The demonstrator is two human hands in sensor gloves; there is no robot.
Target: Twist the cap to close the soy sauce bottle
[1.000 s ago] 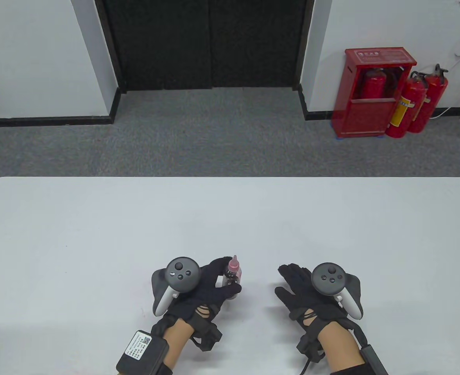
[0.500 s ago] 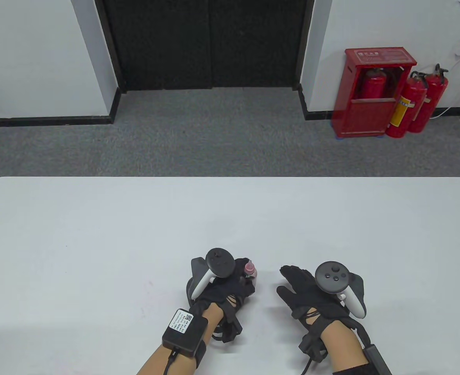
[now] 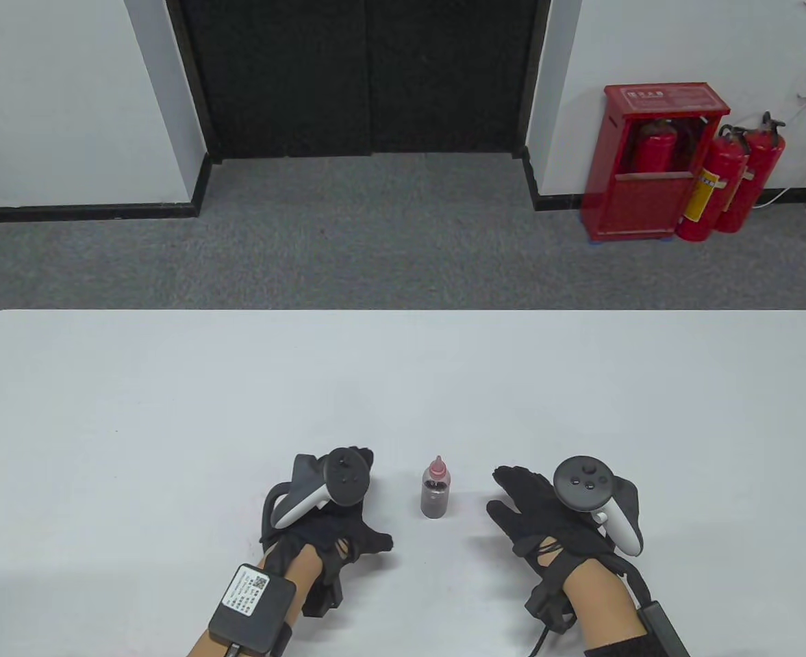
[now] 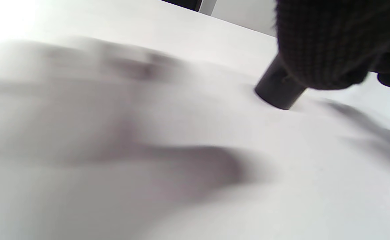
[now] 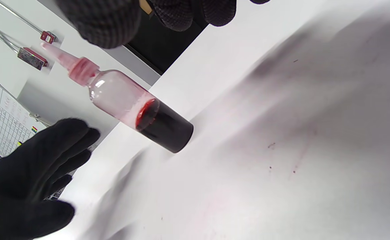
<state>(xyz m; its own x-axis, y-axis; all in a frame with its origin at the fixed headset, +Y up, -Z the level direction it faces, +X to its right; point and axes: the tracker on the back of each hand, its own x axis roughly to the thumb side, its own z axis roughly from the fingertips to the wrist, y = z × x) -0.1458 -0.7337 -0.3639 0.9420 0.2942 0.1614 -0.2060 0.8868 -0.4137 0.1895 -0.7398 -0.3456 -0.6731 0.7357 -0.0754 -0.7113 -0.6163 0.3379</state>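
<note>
Hands: I see my left hand [image 3: 327,527] and right hand [image 3: 546,517] released, gripping nothing.
Bottle: the small clear plastic soy sauce bottle [image 3: 435,493] stands upright between them, untouched.
Cap: pink, pointed [image 3: 436,466]; dark liquid below.
Room: bare smooth white table [image 3: 403,383] stretches beyond.

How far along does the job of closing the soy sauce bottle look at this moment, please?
Seemingly finished: the red cap sits on the soy sauce bottle, which stands upright and untouched on the table. Nothing is in hand: the left hand and right hand are beside it. How tight the cap is cannot be seen.
</note>
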